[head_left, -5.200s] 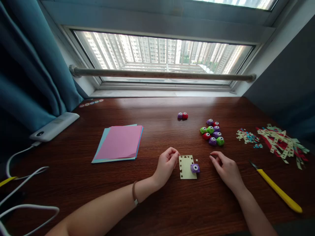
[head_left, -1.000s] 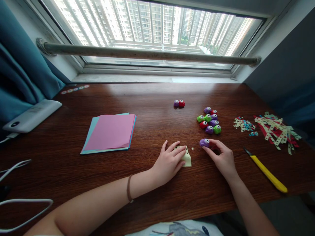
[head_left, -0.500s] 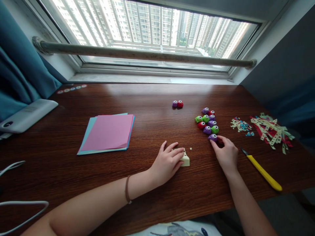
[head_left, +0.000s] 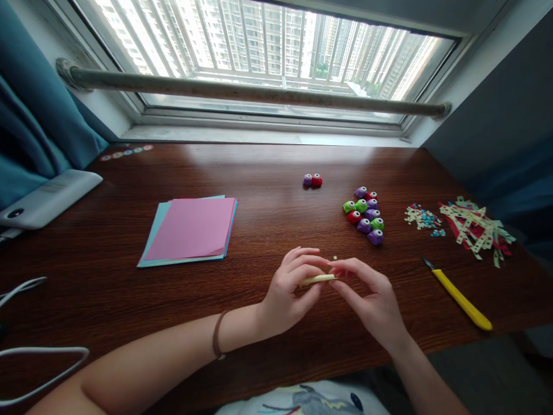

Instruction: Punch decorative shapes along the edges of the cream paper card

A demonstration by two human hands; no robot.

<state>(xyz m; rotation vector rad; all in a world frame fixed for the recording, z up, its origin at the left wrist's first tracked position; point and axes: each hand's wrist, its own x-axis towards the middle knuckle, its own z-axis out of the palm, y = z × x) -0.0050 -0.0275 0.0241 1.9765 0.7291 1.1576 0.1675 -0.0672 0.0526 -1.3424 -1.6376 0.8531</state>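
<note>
Bench (head_left: 268,167) dark wood, under window. Pink paper stack (head_left: 190,229) toward left edge. Our left hand (head_left: 287,288) and right hand (head_left: 367,300) meet near front edge, both pinched shut on small yellow paper (head_left: 318,279), held edge-on between them. Yellow knife (head_left: 460,297) near right edge. Cluster of small punches (head_left: 365,214) behind hands.
</note>
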